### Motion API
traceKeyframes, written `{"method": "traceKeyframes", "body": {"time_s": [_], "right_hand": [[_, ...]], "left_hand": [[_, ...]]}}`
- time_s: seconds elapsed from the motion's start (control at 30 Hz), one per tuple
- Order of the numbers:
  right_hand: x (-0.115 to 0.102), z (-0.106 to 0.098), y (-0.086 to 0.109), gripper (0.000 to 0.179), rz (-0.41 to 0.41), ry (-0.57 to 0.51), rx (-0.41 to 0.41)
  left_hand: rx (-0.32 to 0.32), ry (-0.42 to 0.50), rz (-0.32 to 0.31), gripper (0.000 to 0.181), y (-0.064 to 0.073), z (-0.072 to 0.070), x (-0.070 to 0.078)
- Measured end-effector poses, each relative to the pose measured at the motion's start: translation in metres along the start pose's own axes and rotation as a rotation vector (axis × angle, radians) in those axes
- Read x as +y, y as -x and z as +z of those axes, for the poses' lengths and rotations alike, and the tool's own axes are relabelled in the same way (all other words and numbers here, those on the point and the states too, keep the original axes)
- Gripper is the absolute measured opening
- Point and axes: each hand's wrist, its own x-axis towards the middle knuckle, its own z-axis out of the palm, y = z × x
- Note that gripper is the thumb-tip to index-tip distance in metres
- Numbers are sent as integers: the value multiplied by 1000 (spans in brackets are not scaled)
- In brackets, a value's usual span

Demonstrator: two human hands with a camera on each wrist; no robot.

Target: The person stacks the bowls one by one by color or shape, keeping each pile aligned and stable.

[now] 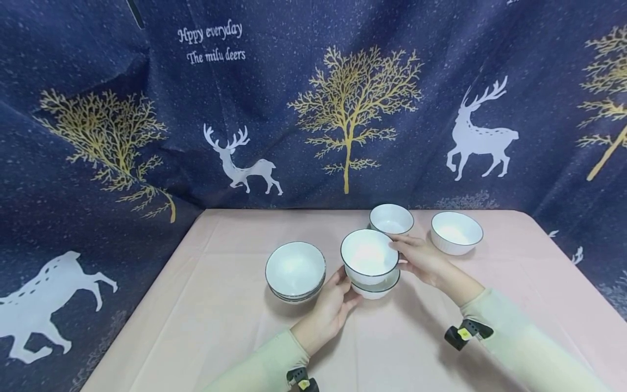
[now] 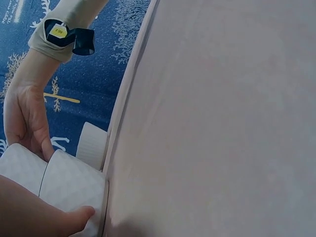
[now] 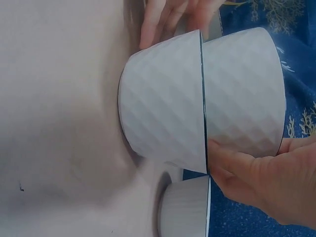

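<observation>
In the head view a white bowl with a dark rim (image 1: 369, 253) is tilted toward me, partly inside a matching lower bowl (image 1: 372, 294). My right hand (image 1: 421, 258) grips the upper bowl at its right side, thumb near the rim. On the left, my left hand (image 1: 330, 307) holds the lower bowl, its fingers around the side and reaching up by the upper bowl. Both bowls show a faceted outer wall in the right wrist view, where the lower bowl (image 3: 163, 103) stands on the table and the upper bowl (image 3: 244, 94) meets its rim.
A stack of similar bowls (image 1: 295, 269) stands left of my left hand. Behind my right hand is another white bowl (image 1: 391, 218), and a ribbed bowl (image 1: 456, 234) stands farther right. A pink cloth covers the table (image 1: 235, 305); a dark blue printed curtain (image 1: 313, 109) hangs behind it.
</observation>
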Motion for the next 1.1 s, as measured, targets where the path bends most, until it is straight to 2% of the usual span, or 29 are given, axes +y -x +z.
{"method": "traceKeyframes", "body": {"time_s": [0.57, 1.1], "right_hand": [[-2, 2, 6, 55, -23, 61, 3], [4, -7, 4, 54, -52, 99, 44]], "left_hand": [[-16, -16, 2, 53, 1, 0, 1], [-10, -23, 7, 53, 2, -1, 0]]}}
